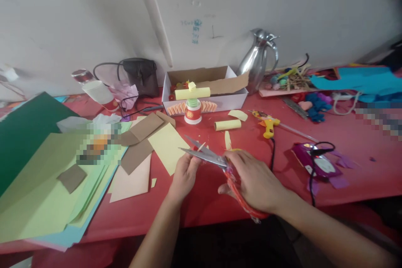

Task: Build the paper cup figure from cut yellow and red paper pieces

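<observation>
My right hand [251, 178] grips red-handled scissors [212, 158], whose blades are parted and point left. Between the blades, my left hand [185, 171] pinches a small pale strip [201, 147]. Beyond the hands stands a red and white paper cup [192, 113] with folded orange paper arms on both sides and a yellow paper roll across its top. A second yellow roll [228, 124] lies to the right of the cup, near yellow scraps [238, 115]. To the left of my left hand is a yellow sheet [168, 147].
A white box [207, 102] and a metal jug [256, 59] stand at the back. Stacked coloured paper [34, 176] and brown card [136, 157] lie left. On the right are a yellow glue gun [269, 126], a purple device [318, 163] with a black cord, and craft scraps.
</observation>
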`<state>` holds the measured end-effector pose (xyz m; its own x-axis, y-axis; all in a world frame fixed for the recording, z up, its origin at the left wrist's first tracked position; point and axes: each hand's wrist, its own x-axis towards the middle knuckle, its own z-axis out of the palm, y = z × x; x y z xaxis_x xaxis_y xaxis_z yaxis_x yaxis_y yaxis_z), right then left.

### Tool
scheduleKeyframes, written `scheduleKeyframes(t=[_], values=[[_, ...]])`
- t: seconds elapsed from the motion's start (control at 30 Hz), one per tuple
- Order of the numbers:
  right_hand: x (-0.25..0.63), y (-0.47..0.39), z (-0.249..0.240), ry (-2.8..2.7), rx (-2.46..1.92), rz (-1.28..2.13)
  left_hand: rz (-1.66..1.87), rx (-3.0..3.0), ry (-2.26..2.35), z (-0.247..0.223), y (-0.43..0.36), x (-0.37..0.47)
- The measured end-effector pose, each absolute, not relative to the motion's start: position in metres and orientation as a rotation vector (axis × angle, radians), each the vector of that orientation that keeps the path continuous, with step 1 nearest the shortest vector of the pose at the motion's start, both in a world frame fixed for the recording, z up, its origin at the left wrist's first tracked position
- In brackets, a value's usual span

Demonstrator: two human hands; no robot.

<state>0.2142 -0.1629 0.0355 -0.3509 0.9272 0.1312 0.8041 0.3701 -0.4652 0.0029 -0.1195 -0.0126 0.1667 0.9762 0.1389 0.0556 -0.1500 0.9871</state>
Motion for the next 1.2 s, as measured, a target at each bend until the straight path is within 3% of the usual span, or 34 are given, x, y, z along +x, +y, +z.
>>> scheduleKeyframes(t=[0.7, 0.97, 1.2], values=[[0.2, -0.155, 0.035, -2.439, -1.544, 0.406, 1.069, 1.356, 0.993, -0.018, -0.119, 0.001], [0.205, -0.155, 0.041, -2.375, -1.518, 0.546, 1.123, 1.087, 0.782, -0.015, -0.121, -0.001], [0.204, -0.159, 0.046, -2.363, -1.502, 0.619, 1.059, 1.05, 0.879, -0.018, -0.118, -0.002]])
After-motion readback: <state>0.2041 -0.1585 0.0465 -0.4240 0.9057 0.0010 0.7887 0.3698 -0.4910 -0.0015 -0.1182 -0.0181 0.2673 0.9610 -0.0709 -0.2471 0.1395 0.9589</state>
